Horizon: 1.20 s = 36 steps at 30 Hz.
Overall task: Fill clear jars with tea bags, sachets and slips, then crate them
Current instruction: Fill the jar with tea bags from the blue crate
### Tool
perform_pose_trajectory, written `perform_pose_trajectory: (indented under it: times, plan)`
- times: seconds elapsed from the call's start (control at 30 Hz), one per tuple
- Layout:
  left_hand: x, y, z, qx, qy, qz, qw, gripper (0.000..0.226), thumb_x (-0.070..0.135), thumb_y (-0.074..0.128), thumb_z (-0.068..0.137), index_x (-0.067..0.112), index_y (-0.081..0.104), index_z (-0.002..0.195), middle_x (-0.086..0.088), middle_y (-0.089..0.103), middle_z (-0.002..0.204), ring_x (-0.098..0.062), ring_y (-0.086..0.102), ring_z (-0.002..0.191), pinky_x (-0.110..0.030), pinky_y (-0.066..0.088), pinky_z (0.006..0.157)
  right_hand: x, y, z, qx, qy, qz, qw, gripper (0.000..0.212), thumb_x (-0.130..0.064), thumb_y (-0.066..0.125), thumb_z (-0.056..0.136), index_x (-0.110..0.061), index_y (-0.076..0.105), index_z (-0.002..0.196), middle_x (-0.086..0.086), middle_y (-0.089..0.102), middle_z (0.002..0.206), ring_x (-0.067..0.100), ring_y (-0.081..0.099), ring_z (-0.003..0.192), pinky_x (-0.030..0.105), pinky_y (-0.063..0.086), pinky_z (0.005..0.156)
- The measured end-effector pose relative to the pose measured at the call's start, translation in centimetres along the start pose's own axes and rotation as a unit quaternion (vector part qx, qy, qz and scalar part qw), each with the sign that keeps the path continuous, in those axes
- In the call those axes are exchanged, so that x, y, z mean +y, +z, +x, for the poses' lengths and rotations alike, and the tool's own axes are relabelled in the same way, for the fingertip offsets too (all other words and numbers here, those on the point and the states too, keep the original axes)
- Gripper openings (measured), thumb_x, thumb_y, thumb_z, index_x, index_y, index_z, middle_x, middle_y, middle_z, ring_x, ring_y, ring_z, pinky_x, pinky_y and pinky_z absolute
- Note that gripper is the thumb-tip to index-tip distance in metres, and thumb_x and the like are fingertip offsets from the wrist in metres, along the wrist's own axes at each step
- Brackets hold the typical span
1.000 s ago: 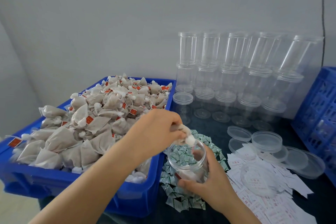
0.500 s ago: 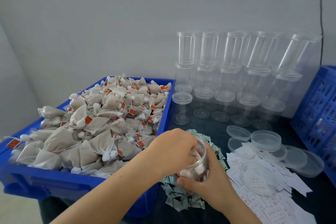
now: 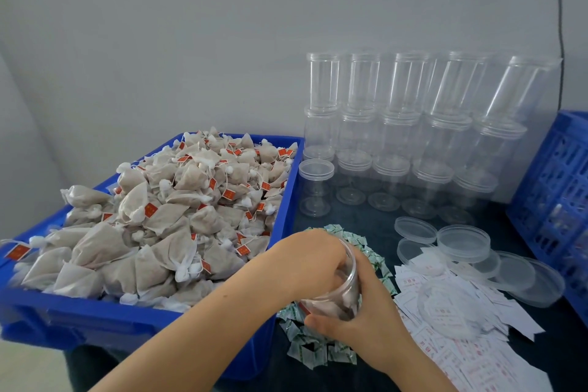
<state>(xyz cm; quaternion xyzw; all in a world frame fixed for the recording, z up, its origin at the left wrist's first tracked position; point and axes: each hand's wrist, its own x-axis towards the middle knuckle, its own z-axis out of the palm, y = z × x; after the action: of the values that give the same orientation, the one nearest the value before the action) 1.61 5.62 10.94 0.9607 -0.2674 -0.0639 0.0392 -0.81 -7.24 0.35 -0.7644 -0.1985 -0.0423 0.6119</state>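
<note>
My right hand [image 3: 361,318] grips a clear jar [image 3: 332,304] from its right side, tilted toward me over a heap of green-white sachets [image 3: 313,355]. Tea bags show through the jar's wall. My left hand [image 3: 305,259] covers the jar's mouth with its fingers pushed down inside; what those fingers hold or press is hidden. White printed slips [image 3: 461,356] lie spread to the right of the jar.
A blue bin [image 3: 95,310] heaped with tea bags [image 3: 165,216] fills the left. Stacked empty jars [image 3: 397,137] stand against the back wall, one single jar [image 3: 316,188] in front. Loose clear lids [image 3: 463,242] lie at the right, beside a blue crate [image 3: 553,188].
My left hand brought tea bags from above the jar down into its mouth, and its fingers have sunk deeper inside. My right hand has kept hold of the jar.
</note>
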Motion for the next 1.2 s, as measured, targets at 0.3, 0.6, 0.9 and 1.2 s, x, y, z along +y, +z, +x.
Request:
perform_pose_trajectory:
  times: [0.3,0.6,0.9,1.2]
  plan:
    - [0.0,-0.3,-0.5,-0.012,0.036,-0.003,0.999,0.025,0.011,0.043,0.097,0.014,0.066,0.106,0.004,0.054,0.087,-0.013,0.047,0.076,-0.017,0.026,0.053,-0.4,0.0,-0.2,-0.013,0.0,0.01,1.0,0.09,-0.037,0.091,0.052,-0.078,0.041,0.114,-0.035,0.06,0.122,-0.012,0.058,0.112,0.003,0.048,0.079]
    - [-0.7,-1.1,-1.1,-0.006,0.076,-0.067,0.995,0.028,0.012,0.039,0.097,0.017,0.066,0.101,0.011,0.054,0.079,-0.003,0.046,0.064,-0.012,0.032,0.059,-0.4,0.0,-0.2,-0.014,0.003,0.012,1.0,0.089,-0.032,0.095,0.056,-0.077,0.043,0.112,-0.031,0.062,0.12,-0.007,0.062,0.11,0.007,0.051,0.078]
    - [-6.4,-2.3,-1.2,0.224,-0.021,-0.229,0.947,0.024,0.015,0.044,0.099,0.021,0.065,0.109,0.017,0.065,0.077,0.01,0.061,0.075,0.001,0.042,0.069,0.6,-0.4,-0.4,0.008,0.04,-0.047,0.998,0.105,-0.069,0.088,0.045,-0.074,0.027,0.13,-0.043,0.045,0.128,-0.018,0.045,0.121,0.001,0.044,0.084]
    - [-12.3,2.7,0.2,0.179,-0.171,-0.041,0.968,0.045,0.024,0.053,0.093,0.015,0.046,0.136,-0.004,0.053,0.134,-0.019,0.051,0.119,-0.03,0.041,0.096,0.6,-0.4,-0.5,0.006,0.052,-0.047,0.998,0.102,-0.064,0.089,0.047,-0.079,0.026,0.126,-0.045,0.045,0.128,-0.021,0.043,0.122,0.0,0.043,0.084]
